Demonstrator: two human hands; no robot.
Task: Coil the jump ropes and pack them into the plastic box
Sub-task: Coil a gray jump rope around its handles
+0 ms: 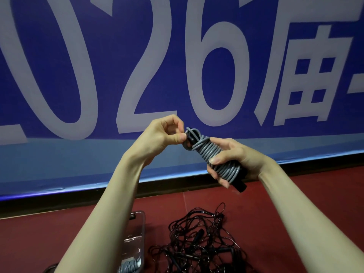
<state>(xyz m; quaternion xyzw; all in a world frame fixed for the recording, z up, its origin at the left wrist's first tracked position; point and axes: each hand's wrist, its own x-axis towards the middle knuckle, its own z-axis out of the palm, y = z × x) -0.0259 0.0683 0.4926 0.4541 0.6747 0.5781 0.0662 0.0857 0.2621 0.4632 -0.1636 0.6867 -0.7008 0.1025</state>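
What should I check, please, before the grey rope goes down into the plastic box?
1. Bundle held firmly: right hand grips the grey rope wound round its black handles. Ok.
2. Loose end secured: left hand pinches the rope at the top of the bundle; whether it is tucked in, cannot tell.
3. Windings tidy: the turns lie close together along the handles. Ok.
4. Room in the plastic box: the left arm hides most of it; a grey coil shows inside. Cannot tell.
5. Remaining work: black ropes lie tangled on the floor beside the box. Not ok.
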